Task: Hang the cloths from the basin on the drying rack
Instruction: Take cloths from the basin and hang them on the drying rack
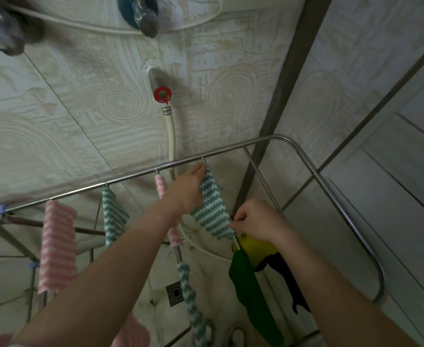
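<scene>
Now the left hand (188, 190) pinches the far corner of the teal striped cloth (212, 207) near the drying rack's (231, 150) outer rail, while the right hand (257, 217) pinches its near corner. To hang it well, pull both corners apart and let equal lengths drop either side of the rung. Its long axis runs along that rung, from the far rail back toward the person.

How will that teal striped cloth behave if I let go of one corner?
Probably floppy: the teal cloth sags between the left hand and right hand. Likely light, since fingertip pinches hold it. Its knobbly weave should grip the rail rather than slide.
</scene>
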A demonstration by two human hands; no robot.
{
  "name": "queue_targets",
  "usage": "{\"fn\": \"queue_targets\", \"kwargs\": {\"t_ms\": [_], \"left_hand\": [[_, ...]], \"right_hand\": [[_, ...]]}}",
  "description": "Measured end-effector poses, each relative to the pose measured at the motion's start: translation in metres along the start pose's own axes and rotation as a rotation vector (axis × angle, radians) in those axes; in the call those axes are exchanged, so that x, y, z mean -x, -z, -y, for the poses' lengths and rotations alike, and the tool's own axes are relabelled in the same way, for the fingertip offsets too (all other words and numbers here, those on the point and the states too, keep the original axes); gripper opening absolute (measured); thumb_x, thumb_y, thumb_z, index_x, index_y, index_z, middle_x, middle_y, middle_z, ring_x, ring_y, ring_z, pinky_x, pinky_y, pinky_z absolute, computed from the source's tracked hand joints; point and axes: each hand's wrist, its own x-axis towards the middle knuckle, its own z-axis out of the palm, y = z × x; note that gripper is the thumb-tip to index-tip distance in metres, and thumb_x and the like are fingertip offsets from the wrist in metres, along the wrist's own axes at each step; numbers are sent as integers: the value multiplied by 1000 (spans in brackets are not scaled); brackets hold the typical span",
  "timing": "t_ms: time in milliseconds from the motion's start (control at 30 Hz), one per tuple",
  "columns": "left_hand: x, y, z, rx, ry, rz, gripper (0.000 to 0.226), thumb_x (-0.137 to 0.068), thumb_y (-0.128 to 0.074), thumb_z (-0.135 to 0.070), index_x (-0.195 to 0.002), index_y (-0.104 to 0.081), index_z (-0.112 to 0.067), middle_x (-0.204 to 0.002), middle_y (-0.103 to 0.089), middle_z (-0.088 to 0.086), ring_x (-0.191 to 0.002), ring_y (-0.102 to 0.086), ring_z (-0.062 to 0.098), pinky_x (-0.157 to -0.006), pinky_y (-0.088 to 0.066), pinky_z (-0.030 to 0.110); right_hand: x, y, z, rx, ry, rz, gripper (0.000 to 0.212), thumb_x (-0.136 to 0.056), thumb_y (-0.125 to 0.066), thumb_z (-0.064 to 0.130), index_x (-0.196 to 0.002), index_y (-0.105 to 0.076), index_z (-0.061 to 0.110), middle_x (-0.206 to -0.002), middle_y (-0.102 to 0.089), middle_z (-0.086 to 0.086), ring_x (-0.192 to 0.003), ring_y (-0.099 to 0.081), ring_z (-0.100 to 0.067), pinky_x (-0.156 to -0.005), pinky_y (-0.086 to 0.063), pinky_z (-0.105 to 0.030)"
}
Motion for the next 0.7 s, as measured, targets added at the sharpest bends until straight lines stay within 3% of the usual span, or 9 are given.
{"fn": "queue_targets", "kwargs": {"t_ms": [67, 233, 333, 400, 467, 567, 700], "left_hand": [[-3, -2, -1, -58, -14, -26, 77, -79, -55, 3, -148, -20, -1, -158, -13, 13, -143, -24, 28, -114, -26, 34], [-14, -14, 1, -180, 1, -56, 80, -79, -57, 1, -148, -17, -3, -158, -12, 14, -139, -27, 36, -113, -29, 40], [-13, -11, -4, -215, 55, -84, 77, -82, -58, -10, -148, -18, -12, -159, -7, 9, -138, -21, 38, -110, -27, 49], [-5, -8, -11, -176, 120, -189, 67, -86, -54, -17, -146, -25, -18, -158, -10, 5, -138, -16, 37, -106, -25, 56], [5, -10, -16, -96, 105, -310, 55, -90, -52, -22, -142, -36, -18, -155, -23, 7, -136, -25, 36, -104, -31, 53], [19, -30, -24, 145, 40, -274, 52, -93, -54, -33, -139, -41, -13, -148, -36, 11, -132, -38, 32, -106, -32, 37], [28, -52, -32, 207, 79, -156, 81, -91, -56, -41, -150, -13, -6, -159, -7, 11, -146, -10, 23, -118, -13, 32]], "right_hand": [[3, -4, 1, 47, 4, -13, 35, -86, -66, 34, -58, -60, 13, -55, -53, -5, -56, -54, -20, -54, -36, -29], [10, -9, 10, 159, 54, -83, 40, -85, -64, 29, -51, -45, 21, -51, -43, 4, -53, -48, -15, -50, -34, -27], [12, -11, 13, 152, 68, -110, 32, -84, -65, 32, -58, -48, 23, -57, -49, 5, -57, -52, -14, -51, -39, -28], [12, -12, 10, 154, 26, -176, 27, -87, -61, 36, -67, -54, 20, -63, -55, 3, -59, -54, -15, -53, -44, -30], [9, -13, 6, 152, -26, -200, 34, -90, -56, 37, -63, -53, 17, -59, -52, 2, -55, -52, -16, -49, -39, -28], [7, -15, 2, 93, -27, -169, 44, -91, -57, 35, -53, -52, 14, -55, -52, -2, -54, -53, -18, -48, -36, -28], [6, -12, 4, 61, -21, -135, 33, -84, -66, 36, -63, -69, 12, -65, -68, -5, -63, -64, -19, -60, -51, -34]]}}
